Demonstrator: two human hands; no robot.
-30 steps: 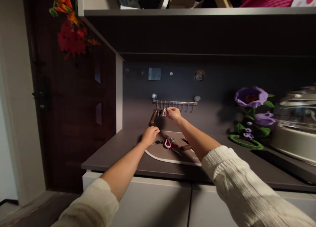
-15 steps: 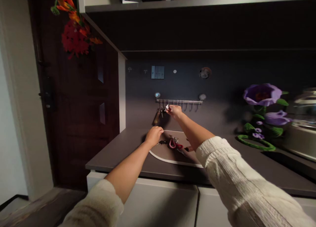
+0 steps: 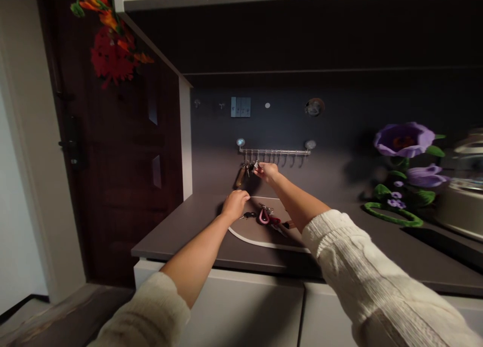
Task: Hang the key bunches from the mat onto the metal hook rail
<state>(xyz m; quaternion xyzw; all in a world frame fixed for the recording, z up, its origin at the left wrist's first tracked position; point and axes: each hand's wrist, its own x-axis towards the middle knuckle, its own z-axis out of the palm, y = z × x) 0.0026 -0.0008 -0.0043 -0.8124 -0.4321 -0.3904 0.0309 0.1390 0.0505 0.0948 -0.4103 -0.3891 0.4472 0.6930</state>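
Observation:
My right hand (image 3: pixel 268 171) is closed in a pinch on a key ring (image 3: pixel 256 165) with a small pale tag, just under the left part of a metal hook rail (image 3: pixel 279 152) on the wall. Beside it, another bunch of keys with a long brown fob (image 3: pixel 240 177) hangs from the rail. My left hand (image 3: pixel 235 204) is low over the left edge of a brown mat (image 3: pixel 260 239) with a pale border. Its fingers are curled together, and their undersides are hidden. On the mat lie a pink loop keychain (image 3: pixel 263 216) and a dark key (image 3: pixel 249 215).
Purple artificial flowers (image 3: pixel 404 141) with a green ring base stand at the right, beside a pale appliance (image 3: pixel 462 206). A shelf (image 3: pixel 302 35) overhangs the counter (image 3: pixel 169 231). Red and orange flowers (image 3: pixel 113 55) hang at upper left before a dark door (image 3: pixel 113 186).
My right hand has brought the key ring slightly closer to the rail's hooks, next to the hanging keys. The left hand stays nearly still; the view has shifted slightly.

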